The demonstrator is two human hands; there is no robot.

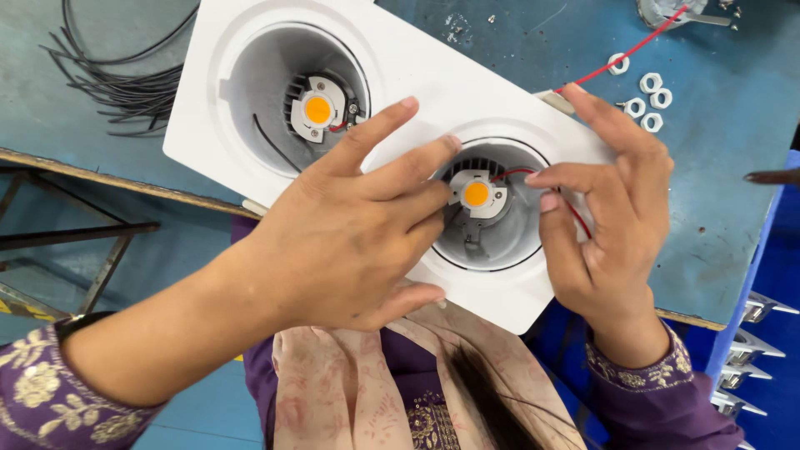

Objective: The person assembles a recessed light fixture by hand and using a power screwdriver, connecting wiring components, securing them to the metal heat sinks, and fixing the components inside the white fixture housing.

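White plastic makes up the double downlight housing (pixel 433 79), which lies tilted across the edge of the blue surface (pixel 717 208) and serves as the landmark for everything else. To the far left of the housing, a bundle of black wires (pixel 117 79) fans out on the surface. Inside the housing, the left recess holds 1 round LED module (pixel 317 109) with an orange centre. The left hand (pixel 350 225) lies over the middle of the housing, palm down, its index finger stretched toward the left recess and its other fingertips pinched at the white mount of the second LED module (pixel 476 194) in the right recess. A thin red wire (pixel 575 212) curves from that module along the recess wall. The right hand (pixel 608 208) grips the right end of the housing, fingers curled, with 1 fingertip pressing the red wire at the recess rim. Above and right of the housing, 5 small white nuts (pixel 650 100) lie scattered on the surface.
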